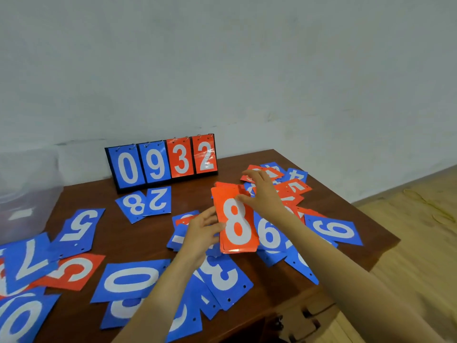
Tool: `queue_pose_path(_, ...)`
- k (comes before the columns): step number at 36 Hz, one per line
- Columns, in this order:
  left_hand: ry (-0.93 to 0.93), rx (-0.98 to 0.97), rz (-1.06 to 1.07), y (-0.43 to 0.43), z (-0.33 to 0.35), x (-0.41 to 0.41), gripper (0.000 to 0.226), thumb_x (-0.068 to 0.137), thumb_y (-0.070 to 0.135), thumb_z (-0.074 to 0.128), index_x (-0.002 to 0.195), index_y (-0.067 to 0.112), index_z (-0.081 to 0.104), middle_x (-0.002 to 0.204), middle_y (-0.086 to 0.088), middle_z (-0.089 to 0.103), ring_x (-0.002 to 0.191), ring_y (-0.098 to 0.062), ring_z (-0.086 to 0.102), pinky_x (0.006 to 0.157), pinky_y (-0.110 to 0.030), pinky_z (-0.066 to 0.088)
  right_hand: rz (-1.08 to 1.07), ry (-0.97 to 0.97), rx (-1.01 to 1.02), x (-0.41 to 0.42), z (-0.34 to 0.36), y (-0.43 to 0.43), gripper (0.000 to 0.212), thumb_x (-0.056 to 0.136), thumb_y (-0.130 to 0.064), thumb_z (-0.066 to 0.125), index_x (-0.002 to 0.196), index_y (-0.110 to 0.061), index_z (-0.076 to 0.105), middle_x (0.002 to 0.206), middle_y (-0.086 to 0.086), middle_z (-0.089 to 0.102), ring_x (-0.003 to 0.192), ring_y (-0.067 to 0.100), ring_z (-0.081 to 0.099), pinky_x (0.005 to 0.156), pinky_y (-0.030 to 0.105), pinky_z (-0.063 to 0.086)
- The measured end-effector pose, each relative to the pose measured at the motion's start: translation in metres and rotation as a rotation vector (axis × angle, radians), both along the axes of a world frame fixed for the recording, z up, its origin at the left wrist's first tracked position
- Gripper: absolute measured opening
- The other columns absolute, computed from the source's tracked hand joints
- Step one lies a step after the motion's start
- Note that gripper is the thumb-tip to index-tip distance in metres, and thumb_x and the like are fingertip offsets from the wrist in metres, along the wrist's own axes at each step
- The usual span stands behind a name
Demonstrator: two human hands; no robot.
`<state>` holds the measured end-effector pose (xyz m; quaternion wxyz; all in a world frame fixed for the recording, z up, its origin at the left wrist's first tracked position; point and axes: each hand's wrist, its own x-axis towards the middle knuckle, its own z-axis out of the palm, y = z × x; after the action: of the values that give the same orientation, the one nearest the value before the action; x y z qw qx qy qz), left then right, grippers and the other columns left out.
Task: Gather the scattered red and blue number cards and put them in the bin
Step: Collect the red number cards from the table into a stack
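A stack of red number cards [235, 219], a white 8 on top, is held above the table. My left hand [201, 233] grips its left edge, thumb on the face. My right hand [263, 194] pinches the stack's upper right edge between thumb and fingers. Several blue cards [133, 279] and red cards [73, 271] lie scattered across the brown table [118, 233]. More red cards [294, 188] are piled behind my right hand. A clear plastic bin [27, 191] stands at the far left, blurred.
A black flip scoreboard [162, 163] showing 0 9 3 2 stands at the table's back by the wall. The table's right edge [385, 246] drops to a wooden floor. A dark metal latch [309, 318] sits on the table's front corner.
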<state>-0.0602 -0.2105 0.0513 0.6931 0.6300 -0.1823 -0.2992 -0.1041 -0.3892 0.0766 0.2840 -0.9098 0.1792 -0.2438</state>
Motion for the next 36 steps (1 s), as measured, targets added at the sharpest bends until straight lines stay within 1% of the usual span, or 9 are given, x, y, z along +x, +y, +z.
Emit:
queue_pose_path(3, 0.041, -0.008, 0.064, -0.014, -0.005, 0.008, 0.038, 0.088, 0.000, 0.059, 0.121, 0.019, 0.053, 0.103, -0.001, 0.066, 0.089, -0.016, 0.065, 0.065, -0.027, 0.056, -0.101, 0.059, 0.041, -0.003, -0.017, -0.036, 0.049, 0.083, -0.022, 0.070, 0.127, -0.013, 0.051, 0.130, 0.008, 0.048, 0.120, 0.021, 0.044, 0.091, 0.019, 0.030)
queue_pose_path(6, 0.066, -0.017, 0.093, -0.028, -0.008, 0.019, 0.038, 0.089, -0.002, 0.058, 0.121, 0.018, 0.052, 0.103, -0.002, 0.065, 0.094, -0.022, 0.064, 0.067, -0.030, 0.055, -0.266, 0.177, 0.035, -0.005, -0.029, -0.078, 0.045, 0.084, -0.022, 0.069, 0.124, -0.009, 0.053, 0.129, 0.013, 0.049, 0.122, 0.027, 0.044, 0.096, 0.027, 0.035)
queue_pose_path(9, 0.061, 0.008, 0.103, -0.045, -0.010, 0.029, 0.046, 0.089, -0.001, 0.058, 0.132, 0.013, 0.049, 0.117, -0.009, 0.063, 0.103, -0.027, 0.063, 0.070, -0.031, 0.055, -0.425, 0.394, 0.083, -0.003, -0.040, -0.118, 0.064, 0.083, -0.041, 0.065, 0.133, -0.004, 0.045, 0.136, 0.016, 0.047, 0.127, 0.032, 0.042, 0.106, 0.041, 0.037)
queue_pose_path(12, 0.066, 0.014, 0.093, -0.062, -0.012, 0.035, 0.046, 0.089, 0.000, 0.059, 0.132, 0.013, 0.048, 0.116, -0.009, 0.063, 0.101, -0.026, 0.063, 0.068, -0.030, 0.055, -0.521, 0.523, 0.173, 0.000, -0.062, -0.157, 0.085, 0.076, -0.064, 0.051, 0.142, -0.014, 0.032, 0.144, 0.013, 0.039, 0.132, 0.033, 0.036, 0.105, 0.046, 0.033)
queue_pose_path(14, 0.070, 0.027, 0.084, -0.074, -0.016, 0.038, 0.046, 0.089, 0.001, 0.059, 0.132, 0.013, 0.049, 0.118, -0.009, 0.063, 0.102, -0.027, 0.063, 0.070, -0.032, 0.055, -0.591, 0.541, 0.227, 0.001, -0.071, -0.169, 0.092, 0.073, -0.063, 0.055, 0.144, -0.013, 0.026, 0.146, 0.014, 0.034, 0.133, 0.033, 0.032, 0.106, 0.046, 0.031)
queue_pose_path(18, 0.070, 0.056, 0.077, -0.090, -0.025, 0.041, 0.049, 0.089, 0.002, 0.060, 0.135, 0.014, 0.048, 0.119, -0.008, 0.064, 0.100, -0.025, 0.065, 0.070, -0.031, 0.057, -0.674, 0.532, 0.234, 0.006, -0.074, -0.180, 0.081, 0.079, -0.045, 0.067, 0.142, -0.009, 0.029, 0.142, 0.014, 0.036, 0.131, 0.032, 0.033, 0.107, 0.046, 0.033)
queue_pose_path(22, 0.066, 0.082, 0.069, -0.098, -0.032, 0.043, 0.050, 0.089, 0.003, 0.061, 0.136, 0.014, 0.047, 0.117, -0.006, 0.064, 0.099, -0.022, 0.066, 0.067, -0.028, 0.057, -0.624, 0.567, 0.233, 0.018, -0.083, -0.199, 0.064, 0.070, -0.051, 0.067, 0.121, -0.018, 0.049, 0.120, 0.010, 0.057, 0.109, 0.031, 0.053, 0.093, 0.046, 0.047)
queue_pose_path(27, 0.073, 0.096, 0.073, -0.101, -0.034, 0.040, 0.051, 0.089, 0.003, 0.059, 0.137, 0.014, 0.047, 0.124, -0.009, 0.061, 0.105, -0.025, 0.063, 0.071, -0.031, 0.056, -0.594, 0.332, 0.364, 0.009, -0.069, -0.186, 0.020, 0.090, -0.029, 0.057, 0.098, -0.011, 0.057, 0.097, 0.011, 0.065, 0.084, 0.023, 0.061, 0.074, 0.031, 0.051)
queue_pose_path(36, 0.033, 0.098, 0.082, -0.087, -0.022, 0.028, 0.051, 0.089, 0.004, 0.061, 0.137, 0.016, 0.046, 0.124, -0.009, 0.061, 0.108, -0.027, 0.062, 0.081, -0.040, 0.056, -0.528, -0.176, 0.474, -0.011, -0.048, -0.165, 0.023, 0.093, -0.019, 0.054, 0.113, -0.013, 0.064, 0.109, 0.003, 0.068, 0.099, 0.020, 0.064, 0.085, 0.031, 0.054)
